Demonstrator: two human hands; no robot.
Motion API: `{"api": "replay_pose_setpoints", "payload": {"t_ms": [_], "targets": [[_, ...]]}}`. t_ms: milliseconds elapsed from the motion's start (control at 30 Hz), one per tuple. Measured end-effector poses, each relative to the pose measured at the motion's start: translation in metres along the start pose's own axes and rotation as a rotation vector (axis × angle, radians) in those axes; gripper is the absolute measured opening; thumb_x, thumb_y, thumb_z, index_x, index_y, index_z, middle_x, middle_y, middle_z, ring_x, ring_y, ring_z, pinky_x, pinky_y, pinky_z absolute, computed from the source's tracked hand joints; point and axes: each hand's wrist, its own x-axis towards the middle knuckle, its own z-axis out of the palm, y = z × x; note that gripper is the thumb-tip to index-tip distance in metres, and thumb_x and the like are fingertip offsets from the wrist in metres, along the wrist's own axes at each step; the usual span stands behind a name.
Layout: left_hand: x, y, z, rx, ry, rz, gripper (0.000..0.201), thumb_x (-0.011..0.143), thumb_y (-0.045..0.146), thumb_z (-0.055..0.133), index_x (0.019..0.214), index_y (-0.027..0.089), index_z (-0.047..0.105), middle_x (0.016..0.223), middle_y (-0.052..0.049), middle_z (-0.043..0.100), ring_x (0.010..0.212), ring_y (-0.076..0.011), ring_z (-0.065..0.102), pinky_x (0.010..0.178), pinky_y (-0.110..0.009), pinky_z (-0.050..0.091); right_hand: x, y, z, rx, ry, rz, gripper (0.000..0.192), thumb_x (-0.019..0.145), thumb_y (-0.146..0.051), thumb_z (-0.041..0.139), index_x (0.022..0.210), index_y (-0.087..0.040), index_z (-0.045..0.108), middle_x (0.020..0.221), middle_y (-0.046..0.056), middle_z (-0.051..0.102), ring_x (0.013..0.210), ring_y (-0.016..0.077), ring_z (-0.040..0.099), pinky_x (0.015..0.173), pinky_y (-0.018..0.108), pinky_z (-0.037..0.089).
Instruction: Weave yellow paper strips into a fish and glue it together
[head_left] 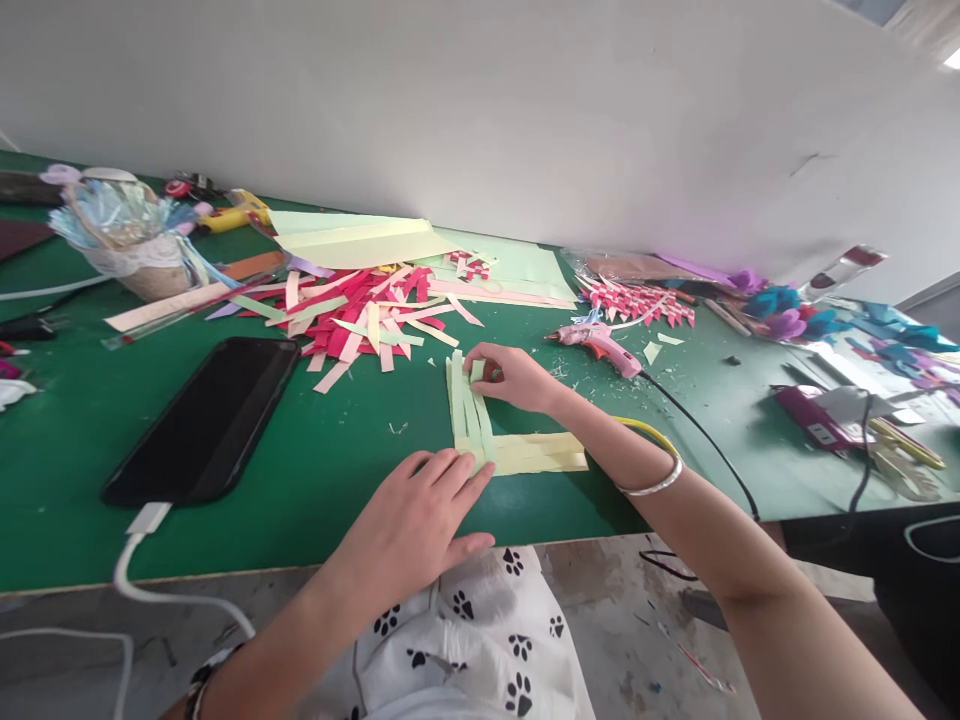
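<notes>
Pale green paper strips (465, 405) stand side by side, running away from me, and meet pale yellow paper strips (541, 453) that lead off to the right. At the corner where they cross, my left hand (420, 510) lies flat, its fingertips pressing on the strips and its thumb apart. My right hand (514, 377) pinches one green strip near its far end, thumb and forefinger closed on it. A pink glue gun (600, 345) lies to the right, beyond my right hand.
Behind the hands is a heap of red, pink and green paper strips (375, 310). A black phone (206, 420) with a white cable lies on the left, near a basket (142, 260). Woven red-and-white pieces (637, 300) and a purple box (817, 417) are on the right.
</notes>
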Motion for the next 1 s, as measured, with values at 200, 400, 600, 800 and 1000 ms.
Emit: {"api": "replay_pose_setpoints", "payload": {"t_ms": [200,400,600,800,1000], "targets": [[-0.002,-0.003,0.002,-0.068,0.034,0.004,0.06,0.089,0.058,0.026,0.128,0.018,0.047,0.136,-0.008,0.045,0.124,-0.0221,0.039,0.102,-0.036,0.028,-0.001,0.0,0.005,-0.048,0.061,0.0,0.026,0.072,-0.015,0.053,0.098,-0.017,0.049,0.067,-0.005,0.047,0.06,0.01,0.047,0.059,0.023,0.039],[-0.006,-0.01,0.0,-0.166,-0.056,0.054,0.069,0.085,0.064,0.031,0.138,0.019,0.032,0.145,-0.008,0.033,0.129,-0.0239,0.034,0.105,-0.04,0.027,-0.001,0.006,0.01,-0.057,0.076,-0.021,0.03,0.075,-0.014,0.051,0.105,-0.016,0.045,0.068,-0.005,0.045,0.062,0.0102,0.048,0.06,0.023,0.041],[-0.008,-0.023,-0.012,-0.266,0.046,-0.152,0.05,0.091,0.046,0.035,0.133,0.019,0.036,0.128,-0.011,0.05,0.11,-0.0218,0.052,0.086,-0.033,0.046,-0.009,-0.003,-0.003,-0.139,0.191,-0.075,0.044,0.076,-0.019,0.053,0.117,-0.016,0.04,0.093,0.005,0.049,0.07,0.0119,0.05,0.063,0.027,0.045],[0.001,-0.033,-0.005,-0.312,0.013,-0.226,0.042,0.086,0.041,0.049,0.122,0.018,0.047,0.11,-0.009,0.056,0.098,-0.0239,0.055,0.073,-0.033,0.049,-0.063,-0.029,-0.026,-0.219,-0.025,-0.183,0.046,0.077,-0.034,0.059,0.117,-0.022,0.043,0.102,0.005,0.056,0.097,0.0201,0.052,0.081,0.035,0.045],[0.009,-0.033,-0.006,-0.42,-0.004,-0.207,0.026,0.086,0.032,0.052,0.109,0.019,0.055,0.099,-0.005,0.058,0.091,-0.0204,0.056,0.071,-0.03,0.048,-0.095,-0.026,-0.006,-0.274,-0.151,-0.076,0.046,0.08,-0.031,0.058,0.121,-0.024,0.039,0.119,0.007,0.051,0.112,0.0223,0.046,0.09,0.041,0.042]]}}
